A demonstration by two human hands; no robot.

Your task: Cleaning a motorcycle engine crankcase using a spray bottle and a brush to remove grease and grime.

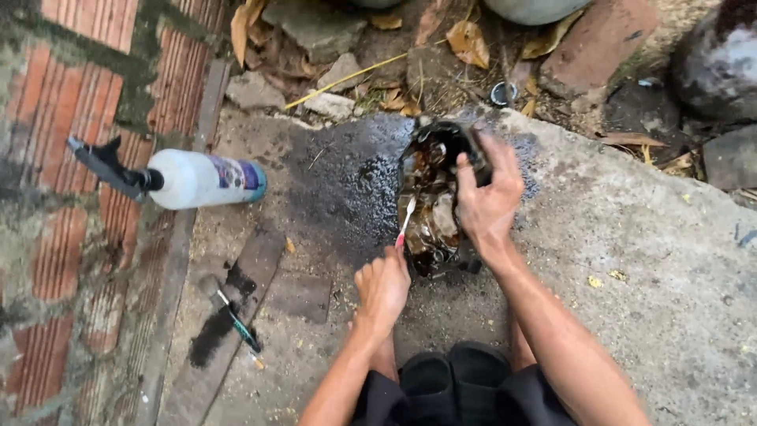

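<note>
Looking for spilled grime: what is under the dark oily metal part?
Wet, dark-stained concrete slab spreads from under the dark oily metal part; the right hand covers its right edge.

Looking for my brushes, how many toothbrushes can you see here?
2: one toothbrush in the left hand against the oily part; one green-handled brush on the ground. Others may be hidden.

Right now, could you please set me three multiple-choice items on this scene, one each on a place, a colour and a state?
1. Where does the spray bottle lie?
A. On its side, left of the hands
B. Upright by the stones
C. On the oily part

2. What colour is the spray bottle's nozzle?
A. Black
B. Yellow
C. Red

3. What does the left hand hold?
A. Nothing
B. A toothbrush
C. A leaf

Key: 1 A, it lies flat at the left; 2 A, the trigger head is black; 3 B, fingers close round its handle while the right hand grips the oily part.
</note>
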